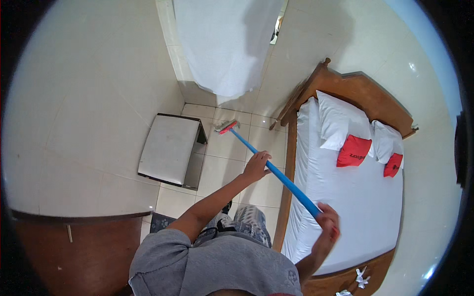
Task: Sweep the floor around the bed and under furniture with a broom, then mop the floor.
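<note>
A long blue handle slants across the middle of the view, with a red-backed broom head (227, 127) at its far end on the tiled floor. My left hand (257, 165) is closed around the middle of the broom's blue handle (292, 188). Near the handle's upper end, close to the bed's side, my right hand (327, 219) grips it too. The broom's bristles look greyish and spread out against the tiles, between the small cabinet and the bed.
A small white-topped cabinet (170, 148) stands against the left wall. To the right is a wooden bed (290, 155) with a white sheet, white pillows (340, 118) and red cushions (353, 151). A white curtain (226, 44) hangs ahead. A dark mat (161, 222) lies at lower left.
</note>
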